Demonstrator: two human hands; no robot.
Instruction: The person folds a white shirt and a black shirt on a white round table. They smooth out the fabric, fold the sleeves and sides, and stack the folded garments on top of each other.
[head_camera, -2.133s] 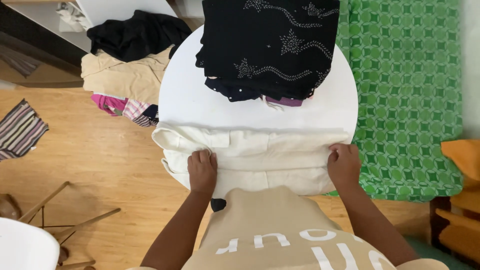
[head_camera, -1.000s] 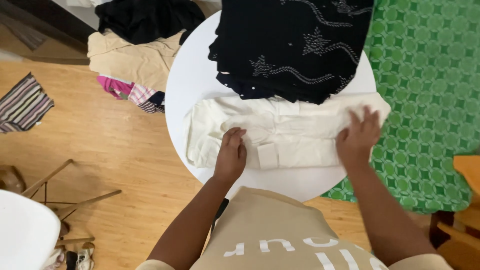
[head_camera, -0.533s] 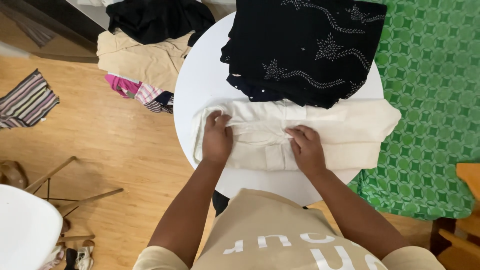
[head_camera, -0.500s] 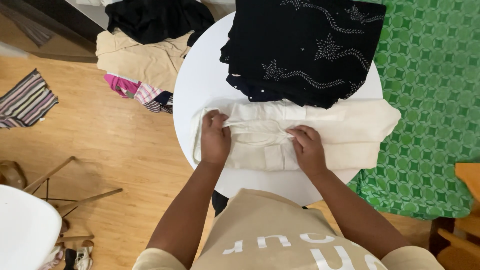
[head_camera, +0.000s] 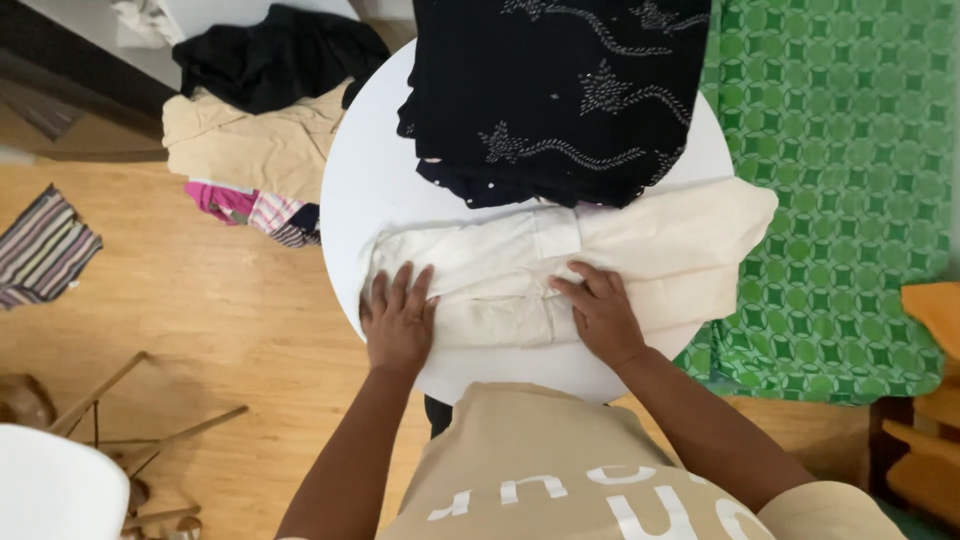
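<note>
- So, cream-white folded cloth garment (head_camera: 590, 265) lies flat across the near half of the round white tabletop (head_camera: 365, 190), its right end hanging past the table edge over the green side.
- Left hand (head_camera: 397, 320) lies palm down on the garment's left end, fingers spread and flat, pressing; nothing pinched or gripped.
- Right hand (head_camera: 600, 310) lies palm down near the garment's middle, fingers pointing left toward the other hand, flat and open on the cloth, no hold closed on it.
- Hands are apart, with a stretch of creased cream fabric between them.
- A lighter rectangular patch, maybe a cuff or placket, shows on the garment just above the right hand; can't tell which.
- Black folded fabric with silvery beaded star and vine pattern (head_camera: 560, 90) is stacked on the far half of the table, its near edge touching or overlapping the cream garment's far edge.
- Green patterned cloth with circle-and-square motif (head_camera: 840, 190) covers the surface to the right of the table, reaching under the garment's overhanging end.
- On the wooden floor (head_camera: 200, 310) left of the table: a beige garment (head_camera: 245, 145), a black garment (head_camera: 265, 55) behind it, pink and striped pieces (head_camera: 250, 210) beside the table edge.
- Striped multicolour cloth (head_camera: 40, 245) lies farther left on the floor, well apart.
- White chair seat (head_camera: 55, 490) at bottom left corner with wooden legs nearby.
- Orange-brown wooden furniture (head_camera: 930, 320) at the right edge.
- The person's beige shirt (head_camera: 560, 470) fills the bottom centre.
</note>
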